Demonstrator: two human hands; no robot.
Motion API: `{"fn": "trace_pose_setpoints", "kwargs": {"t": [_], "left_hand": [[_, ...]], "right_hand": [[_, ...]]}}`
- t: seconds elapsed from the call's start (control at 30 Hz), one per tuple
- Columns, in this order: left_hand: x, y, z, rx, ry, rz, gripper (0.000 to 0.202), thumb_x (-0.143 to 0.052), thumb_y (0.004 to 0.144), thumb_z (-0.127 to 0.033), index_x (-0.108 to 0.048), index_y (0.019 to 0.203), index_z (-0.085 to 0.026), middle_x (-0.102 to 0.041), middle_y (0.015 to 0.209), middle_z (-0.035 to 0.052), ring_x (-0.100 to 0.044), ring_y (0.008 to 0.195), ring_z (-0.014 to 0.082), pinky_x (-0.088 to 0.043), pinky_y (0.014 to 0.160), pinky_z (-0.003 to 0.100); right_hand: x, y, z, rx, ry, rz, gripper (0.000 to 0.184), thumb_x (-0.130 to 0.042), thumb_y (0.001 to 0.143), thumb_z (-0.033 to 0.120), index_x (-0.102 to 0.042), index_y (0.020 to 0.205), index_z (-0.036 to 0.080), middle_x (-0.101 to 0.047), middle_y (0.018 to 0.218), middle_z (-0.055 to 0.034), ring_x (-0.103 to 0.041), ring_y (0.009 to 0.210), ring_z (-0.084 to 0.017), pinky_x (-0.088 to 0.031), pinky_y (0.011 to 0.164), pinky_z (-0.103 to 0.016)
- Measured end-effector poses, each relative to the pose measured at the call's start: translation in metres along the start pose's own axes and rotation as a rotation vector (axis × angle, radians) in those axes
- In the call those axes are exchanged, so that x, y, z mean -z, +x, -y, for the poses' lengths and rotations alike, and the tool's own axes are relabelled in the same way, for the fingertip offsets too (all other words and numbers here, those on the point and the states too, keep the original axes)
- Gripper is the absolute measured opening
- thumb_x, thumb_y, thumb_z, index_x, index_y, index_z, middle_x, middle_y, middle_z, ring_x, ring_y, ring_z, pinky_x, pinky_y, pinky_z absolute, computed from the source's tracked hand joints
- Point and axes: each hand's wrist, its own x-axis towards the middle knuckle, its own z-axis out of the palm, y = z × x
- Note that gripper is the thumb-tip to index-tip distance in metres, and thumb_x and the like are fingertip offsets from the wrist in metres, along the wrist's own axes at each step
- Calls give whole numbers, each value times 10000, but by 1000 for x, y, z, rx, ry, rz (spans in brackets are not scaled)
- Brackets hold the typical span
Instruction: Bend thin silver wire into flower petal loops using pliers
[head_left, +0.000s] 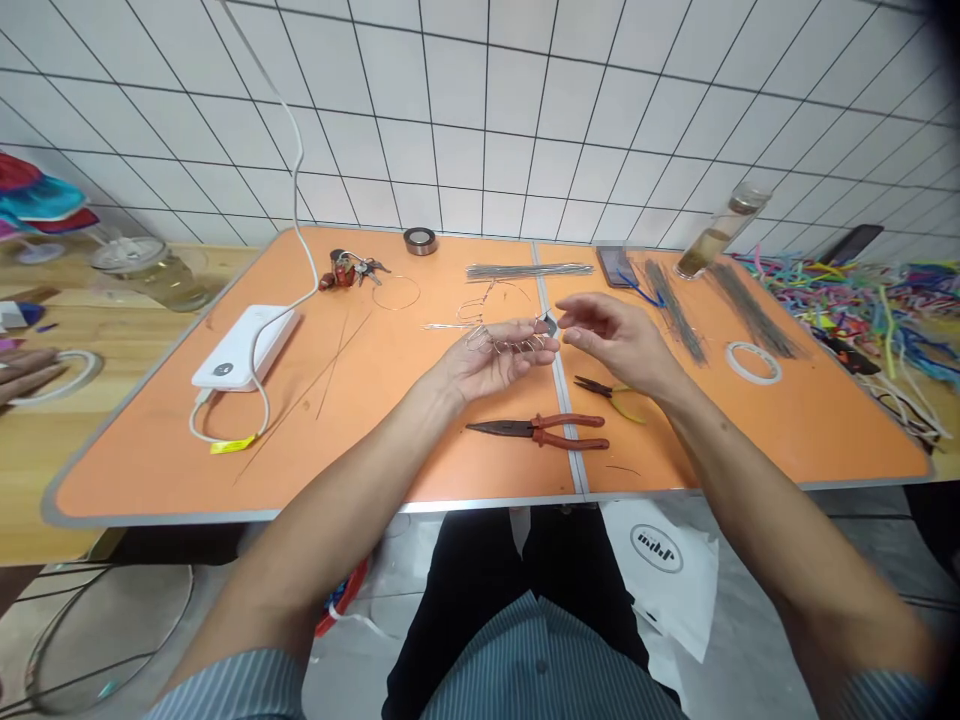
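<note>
My left hand (499, 362) is palm up over the middle of the orange table, with a thin bent wire piece (517, 344) lying across its fingers. Loops and prongs of the wire stick up from the palm. A small dark grey bit (551, 323) shows at the fingertips. Close to those fingertips is my right hand (619, 338), thumb and forefinger apart, with nothing visible between them. Below the hands lie red-handled long-nose pliers (536, 429). Smaller pliers with yellow handles (596, 386) rest partly under my right hand.
Behind the hands lies a bundle of straight wires (529, 270); more wire bundles (675, 310) lie right, near a white ring (753, 363) and a bottle (720, 235). Left are a cabled power bank (244, 348), keys (364, 268) and a tape roll (420, 240). Another person's hand (26, 375) shows far left.
</note>
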Motion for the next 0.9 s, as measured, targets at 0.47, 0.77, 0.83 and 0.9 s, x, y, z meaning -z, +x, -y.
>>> {"fn": "trace_pose_setpoints", "kwargs": {"t": [0.47,0.77,0.83,0.9], "left_hand": [[22,11,3,208,125,120,142,-666,892,-113,-747,1008,-102,-787,860,144,-730,618,141,-522,484,160],[27,16,4,92,129,81,254,-593,1057,-293,-744,1054,-89,-838,986,188,-816,736,215,-638,617,259],[25,15,5,-29,130,15,179,-633,946,-138,-742,1083,-97,-844,1081,173,-848,878,242,-682,766,310],[22,13,7,-117,164,-34,357,-648,792,6,-732,1116,-118,-841,1144,141,-852,989,257,-684,882,354]], "right_hand": [[-26,30,-21,-95,347,169,462,-875,909,611,-778,1160,236,-743,856,21,-656,699,-134,-570,723,-305],[-33,28,-24,-205,607,-35,451,-1004,759,568,-756,879,211,-708,777,15,-554,598,-93,-470,577,-235],[-33,29,-27,-218,601,-122,411,-1000,762,529,-762,869,212,-730,786,9,-556,596,-91,-469,566,-228],[-33,29,-30,-216,571,-199,365,-981,775,493,-759,840,210,-732,766,8,-547,582,-88,-458,547,-224]]}}
